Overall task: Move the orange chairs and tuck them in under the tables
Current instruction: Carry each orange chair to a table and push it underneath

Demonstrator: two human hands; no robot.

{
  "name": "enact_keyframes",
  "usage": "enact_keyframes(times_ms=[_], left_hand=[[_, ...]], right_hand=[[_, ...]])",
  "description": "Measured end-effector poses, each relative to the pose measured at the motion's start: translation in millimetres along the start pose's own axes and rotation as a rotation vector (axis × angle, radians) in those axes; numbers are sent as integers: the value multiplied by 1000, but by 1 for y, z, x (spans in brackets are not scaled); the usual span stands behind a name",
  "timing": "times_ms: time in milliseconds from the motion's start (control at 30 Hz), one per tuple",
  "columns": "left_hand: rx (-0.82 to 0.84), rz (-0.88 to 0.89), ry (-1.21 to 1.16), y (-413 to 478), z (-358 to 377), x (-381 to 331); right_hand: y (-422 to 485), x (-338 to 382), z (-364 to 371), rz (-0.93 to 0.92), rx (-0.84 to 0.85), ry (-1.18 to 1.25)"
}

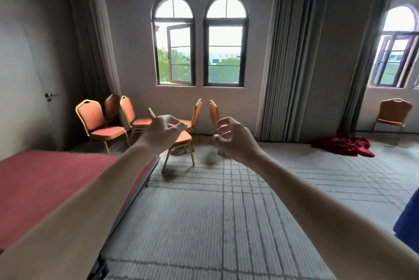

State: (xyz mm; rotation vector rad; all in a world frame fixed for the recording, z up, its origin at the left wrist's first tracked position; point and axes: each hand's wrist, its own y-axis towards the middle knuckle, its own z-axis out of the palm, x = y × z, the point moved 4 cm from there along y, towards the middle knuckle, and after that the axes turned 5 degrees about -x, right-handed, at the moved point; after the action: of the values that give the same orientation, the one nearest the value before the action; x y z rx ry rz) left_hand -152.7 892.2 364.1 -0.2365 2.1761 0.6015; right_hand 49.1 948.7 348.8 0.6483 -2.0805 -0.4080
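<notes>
Several orange chairs with gold frames stand by the far wall under the arched windows: one (99, 124) at the left, another (133, 114) beside it, and one (183, 139) partly behind my left hand. A chair back (213, 111) shows above my right hand. A table (45, 186) with a red top fills the lower left. My left hand (163, 134) and my right hand (235, 139) are stretched forward in the air, fingers loosely curled, holding nothing and touching no chair.
A further orange chair (393, 113) stands at the far right under another window. A heap of red cloth (342, 144) lies on the carpet beside grey curtains (292, 64). A blue object (408, 223) juts in at the right edge. A door (29, 98) is at the left.
</notes>
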Motion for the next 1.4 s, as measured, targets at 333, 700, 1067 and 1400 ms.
enact_keyframes(times_ms=[333,700,1067,1400], left_hand=[[8,91,-80,274,55,101],[10,-156,-139,513,108,281],[75,-336,29,794,188,444],[27,-402,-25,1040,212,545]], right_hand=[[244,-111,129,41,-3,-90],[465,-250,304,215,95,-13],[716,-409,499,258,297,55],[952,-480,621,243,382,37]])
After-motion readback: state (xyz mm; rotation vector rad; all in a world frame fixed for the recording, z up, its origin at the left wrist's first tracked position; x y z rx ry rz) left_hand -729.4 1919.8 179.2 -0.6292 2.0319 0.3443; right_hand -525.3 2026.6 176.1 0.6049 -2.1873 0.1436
